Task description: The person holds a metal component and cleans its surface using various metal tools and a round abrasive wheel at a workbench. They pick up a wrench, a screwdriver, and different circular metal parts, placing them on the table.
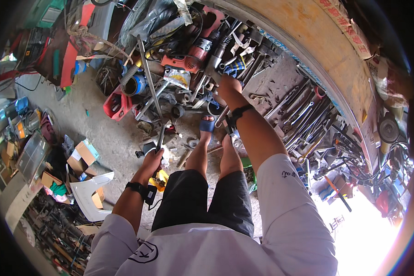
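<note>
My left hand (pixel 151 162) grips a metal bar (pixel 161 134) at lower centre-left, pointing up toward a long angled rod (pixel 149 73); whether they join is unclear. My right hand (pixel 228 86) is up among the piled tools, its fingers curled and partly hidden, on something I cannot make out beside a blue-and-yellow striped item (pixel 237 64) and a grey metal piece (pixel 215 70). Just left of it lie a red power drill (pixel 188 60) and a silver packet (pixel 177 78). A red plastic container (pixel 117 103) and a blue-rimmed cylinder (pixel 133 85) sit farther left.
Rows of wrenches and bars (pixel 303 115) cover the right side, under a curved wooden edge (pixel 326 37). Cardboard boxes (pixel 80 156) and a white panel (pixel 85 202) lie at left on the concrete floor (pixel 96 129). My sandalled foot (pixel 207 124) stands among loose metal parts.
</note>
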Demonstrator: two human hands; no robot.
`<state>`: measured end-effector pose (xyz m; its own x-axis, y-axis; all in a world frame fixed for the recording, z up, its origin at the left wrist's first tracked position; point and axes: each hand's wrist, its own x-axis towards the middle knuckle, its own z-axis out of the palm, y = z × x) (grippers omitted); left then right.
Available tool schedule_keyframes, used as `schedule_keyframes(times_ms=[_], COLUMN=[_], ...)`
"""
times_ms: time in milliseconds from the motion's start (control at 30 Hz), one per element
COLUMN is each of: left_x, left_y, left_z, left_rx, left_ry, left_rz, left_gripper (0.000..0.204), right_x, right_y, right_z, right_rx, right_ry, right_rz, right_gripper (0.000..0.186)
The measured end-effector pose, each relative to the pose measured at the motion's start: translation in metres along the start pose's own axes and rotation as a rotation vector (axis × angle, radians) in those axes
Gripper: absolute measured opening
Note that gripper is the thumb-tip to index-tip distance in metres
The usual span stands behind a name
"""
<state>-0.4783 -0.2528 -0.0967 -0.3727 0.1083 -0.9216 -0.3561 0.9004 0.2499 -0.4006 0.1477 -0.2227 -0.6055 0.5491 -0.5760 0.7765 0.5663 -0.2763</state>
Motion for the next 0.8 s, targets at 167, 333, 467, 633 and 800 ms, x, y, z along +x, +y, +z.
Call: schedule_keyframes(times_ms=[167,333,467,633,800], left_x=[-0.002,0.009,0.017,0.002,-0.028], left_y=[0.009,-0.005,0.025,0.041,0.095], left_z=[0.011,0.034,0.049,0.060,0.090], left_rx=[-0.032,-0.074,0.013,-0.021,-0.039], left_ry=[-0.020,-0.066,-0.043,-0.156,-0.263], left_rz=[0.015,-0.031,0.075,0.155,0.319], left_gripper=[0.033,0.034,0.034,0.036,0.032], right_x=[-0.015,-0.019,-0.018,-0.057,-0.160], right_y=[0.004,0.022,0.019,0.047,0.062], right_z=[-0.005,0.027,-0.001,0.017,0.010], right_rx=[-0.147,-0.059,0.031,0.032,0.641], right_ry=[-0.074,-0.005,0.070,0.246,0.156], right_rz=[-0.095,-0.186,0.015,-0.097,-0.412], right_gripper=[0.041,0.058,0.071,0.070,0.066])
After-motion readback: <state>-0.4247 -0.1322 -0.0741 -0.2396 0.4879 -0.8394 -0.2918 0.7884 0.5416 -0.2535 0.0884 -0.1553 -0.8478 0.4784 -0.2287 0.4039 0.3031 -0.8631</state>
